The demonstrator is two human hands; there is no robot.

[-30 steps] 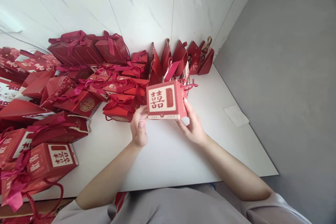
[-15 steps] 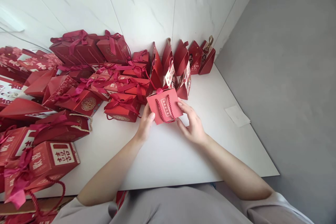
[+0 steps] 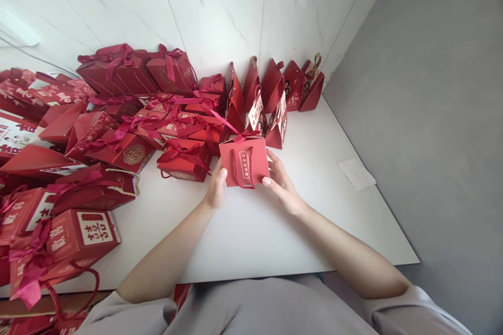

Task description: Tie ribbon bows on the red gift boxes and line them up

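Observation:
A small red gift box (image 3: pixel 244 161) with a red cord handle and a ribbon on top stands on the white table (image 3: pixel 251 230), between my two hands. My left hand (image 3: pixel 216 189) presses its fingers against the box's left side. On the box's right side my right hand (image 3: pixel 281 186) holds it with thumb and fingers curled around. Both hands grip the box just in front of a row of red gift bags (image 3: pixel 271 97).
A heap of red ribboned gift boxes (image 3: pixel 129 115) fills the left half of the table up to the marble wall. More boxes with cord handles (image 3: pixel 74 241) lie at the near left. A white paper slip (image 3: pixel 357 174) lies near the right edge, beside grey floor.
The box was held up showing its white label face. It has been turned and lowered onto the table, its cord-handle side now facing me, both hands still on it.

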